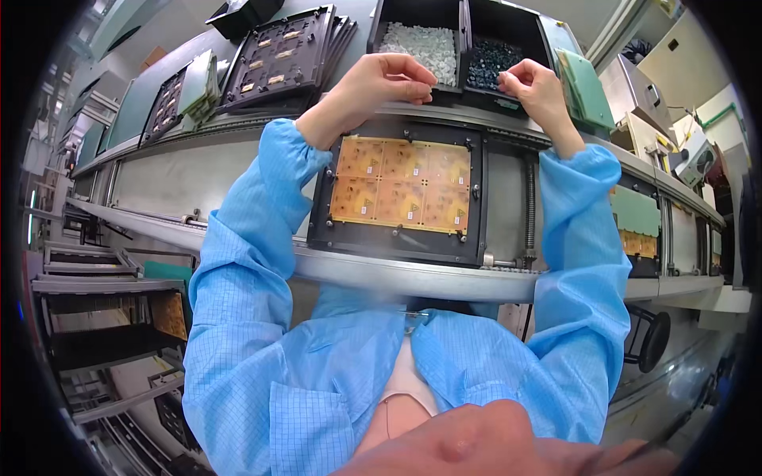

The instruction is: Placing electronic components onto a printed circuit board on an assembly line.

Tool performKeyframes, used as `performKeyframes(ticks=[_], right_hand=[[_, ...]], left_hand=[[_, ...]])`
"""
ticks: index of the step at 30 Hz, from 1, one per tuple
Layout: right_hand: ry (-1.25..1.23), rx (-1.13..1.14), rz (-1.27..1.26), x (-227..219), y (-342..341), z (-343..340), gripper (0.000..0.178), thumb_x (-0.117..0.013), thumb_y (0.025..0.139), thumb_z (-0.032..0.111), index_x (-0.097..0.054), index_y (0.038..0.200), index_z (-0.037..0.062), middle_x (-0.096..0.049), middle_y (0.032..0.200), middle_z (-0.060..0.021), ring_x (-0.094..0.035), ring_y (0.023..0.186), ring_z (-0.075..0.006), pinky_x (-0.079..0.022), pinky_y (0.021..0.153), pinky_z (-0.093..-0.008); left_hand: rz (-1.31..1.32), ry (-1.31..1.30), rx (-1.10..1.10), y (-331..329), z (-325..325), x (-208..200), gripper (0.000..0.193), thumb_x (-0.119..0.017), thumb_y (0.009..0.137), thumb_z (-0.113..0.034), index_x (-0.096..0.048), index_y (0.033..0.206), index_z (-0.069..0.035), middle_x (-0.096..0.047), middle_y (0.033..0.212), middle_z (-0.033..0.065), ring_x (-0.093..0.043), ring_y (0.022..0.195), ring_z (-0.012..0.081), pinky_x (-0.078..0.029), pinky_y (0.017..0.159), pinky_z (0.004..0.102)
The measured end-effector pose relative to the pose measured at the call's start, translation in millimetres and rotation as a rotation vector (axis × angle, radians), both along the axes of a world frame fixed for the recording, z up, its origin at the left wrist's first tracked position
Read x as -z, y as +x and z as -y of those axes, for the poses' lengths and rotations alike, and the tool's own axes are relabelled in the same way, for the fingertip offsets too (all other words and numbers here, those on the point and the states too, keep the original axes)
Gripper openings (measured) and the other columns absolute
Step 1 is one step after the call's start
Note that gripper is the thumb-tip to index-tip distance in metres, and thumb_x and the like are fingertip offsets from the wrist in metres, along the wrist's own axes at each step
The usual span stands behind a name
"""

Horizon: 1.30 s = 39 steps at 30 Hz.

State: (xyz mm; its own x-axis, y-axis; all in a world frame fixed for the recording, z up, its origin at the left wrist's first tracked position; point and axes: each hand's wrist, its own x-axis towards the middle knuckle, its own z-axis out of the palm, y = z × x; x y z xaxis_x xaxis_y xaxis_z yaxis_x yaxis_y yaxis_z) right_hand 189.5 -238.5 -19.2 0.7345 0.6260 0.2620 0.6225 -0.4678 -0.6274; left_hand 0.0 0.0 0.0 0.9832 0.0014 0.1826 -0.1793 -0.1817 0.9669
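A blue coat (317,389) fills the lower middle of the frame, its thin, creased cloth woven with a fine dark grid and gathered at the cuffs. Just beyond it runs a smooth metal rail (413,270). Past that, at the centre, lies the panel (401,186), a flat amber rectangle divided into six glossy squares with small white labels. It sits inside a matte black frame (389,245) studded with little clamps. A ribbed rod (530,214) stands to its right.

Farther up, the left hand (381,83) is bent, thumb and fingertips brought together at the near right corner of the white-filled bin. The right hand (536,89) pinches likewise over the near part of the dark-filled bin. For either grip, I cannot tell whether a piece is held.

The grey desk (361,11) crosses the top of the frame, carrying slanted black trays (274,75) at upper left and thin green boards (586,91) at upper right. A metal rack (91,270) fills the left edge; a dark round stool (654,341) shows at lower right.

At the top centre, two black bins stand side by side: the left bin (417,11) heaped with whitish pieces (421,47), the right bin (508,22) with small blue-black ones.
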Motion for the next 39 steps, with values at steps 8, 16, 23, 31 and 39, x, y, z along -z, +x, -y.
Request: performKeyframes(ticks=[8,16,23,31,39], right_hand=[[0.381,-0.242,-0.519,21.4,-119.3,46.2,0.022,-0.066,0.093,0.012,-0.063,0.111,-0.0005,-0.067,0.093,-0.0042,-0.065,0.086,-0.0106,-0.053,0.081,-0.0250],[0.418,-0.191,-0.650,30.0,-174.3,65.3,0.022,-0.064,0.095,0.014,-0.067,0.111,-0.0006,-0.068,0.093,-0.0037,-0.064,0.085,-0.0100,-0.051,0.081,-0.0239],[0.481,-0.185,-0.718,39.2,-194.8,82.2,0.023,-0.064,0.095,0.015,-0.067,0.112,-0.0002,-0.069,0.094,-0.0039,-0.064,0.085,-0.0098,-0.051,0.081,-0.0239],[0.491,-0.195,-0.700,87.5,-97.1,97.8,0.024,-0.064,0.095,0.015,-0.068,0.113,0.0000,-0.069,0.094,-0.0038,-0.064,0.086,-0.0098,-0.052,0.081,-0.0237],[0.515,-0.165,-0.719,93.9,-90.5,100.9,0.024,-0.065,0.095,0.015,-0.068,0.113,0.0004,-0.069,0.096,-0.0033,-0.064,0.086,-0.0099,-0.052,0.082,-0.0236]], left_hand=[[-0.245,0.044,0.102,-38.0,34.5,13.5,0.016,-0.068,0.086,-0.003,-0.072,0.099,0.004,-0.071,0.091,0.0086,-0.065,0.081,0.0125,-0.054,0.076,0.0267],[-0.204,0.290,0.060,-63.6,60.7,14.2,0.021,-0.071,0.084,-0.009,-0.073,0.102,0.002,-0.073,0.094,0.0097,-0.068,0.086,0.0146,-0.054,0.079,0.0283],[-0.139,0.532,0.016,-72.9,82.0,21.7,0.016,-0.069,0.081,-0.002,-0.075,0.096,-0.005,-0.073,0.091,0.0074,-0.069,0.084,0.0137,-0.057,0.076,0.0280],[0.119,0.758,-0.009,31.1,108.2,78.1,0.019,-0.070,0.077,-0.001,-0.074,0.095,-0.005,-0.071,0.083,0.0103,-0.070,0.081,0.0240,-0.056,0.074,0.0328],[0.177,1.046,-0.029,47.6,120.0,96.7,0.016,-0.067,0.077,-0.004,-0.068,0.093,-0.002,-0.070,0.082,0.0112,-0.068,0.080,0.0290,-0.054,0.072,0.0385]])
